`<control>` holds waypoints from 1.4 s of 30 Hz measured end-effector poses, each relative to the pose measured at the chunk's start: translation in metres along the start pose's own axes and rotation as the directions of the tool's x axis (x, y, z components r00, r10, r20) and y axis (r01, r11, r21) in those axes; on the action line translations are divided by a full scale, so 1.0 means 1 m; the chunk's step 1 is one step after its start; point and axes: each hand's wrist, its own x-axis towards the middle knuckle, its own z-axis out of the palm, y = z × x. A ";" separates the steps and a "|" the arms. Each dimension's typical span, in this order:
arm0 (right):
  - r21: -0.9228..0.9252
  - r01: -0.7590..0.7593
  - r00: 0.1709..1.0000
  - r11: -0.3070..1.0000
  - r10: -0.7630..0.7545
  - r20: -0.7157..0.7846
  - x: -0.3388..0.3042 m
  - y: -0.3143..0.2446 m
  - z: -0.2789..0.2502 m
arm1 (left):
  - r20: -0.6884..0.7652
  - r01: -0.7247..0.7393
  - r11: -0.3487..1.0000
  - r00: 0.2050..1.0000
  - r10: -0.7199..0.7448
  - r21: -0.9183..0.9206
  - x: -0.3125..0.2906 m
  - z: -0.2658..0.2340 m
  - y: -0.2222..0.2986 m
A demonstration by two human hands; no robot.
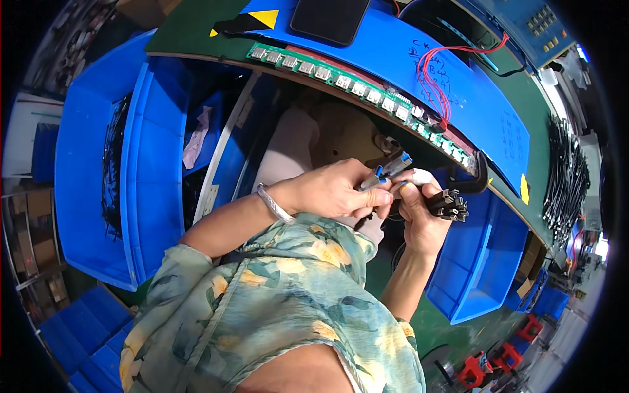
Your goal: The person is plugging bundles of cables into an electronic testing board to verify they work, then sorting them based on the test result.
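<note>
In front of my body, below the bench edge, my two hands meet. My left hand (331, 190) is closed around USB cable plugs (397, 164) with blue inserts, which point up and to the right from its fingers. My right hand (422, 223) is closed around a bunch of dark cable plugs (449, 207) with metal ends, sticking out to its right. A finger of that hand has a white wrap (419, 176). The fingertips of both hands nearly touch, hiding most of the cables.
Along the bench edge runs a green circuit board (357, 87) with a row of metal sockets. Red wires (429, 78) rise from it over a blue sheet (508, 144). A black clamp (481, 173) grips its right end. Blue bins stand left (154, 164) and right (462, 275). Black cables (567, 177) lie far right.
</note>
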 end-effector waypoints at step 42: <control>0.175 0.199 0.944 0.964 -0.140 -0.300 0.000 0.010 0.001 | -0.586 -0.310 0.856 0.810 0.010 -0.413 0.028 -0.001 0.008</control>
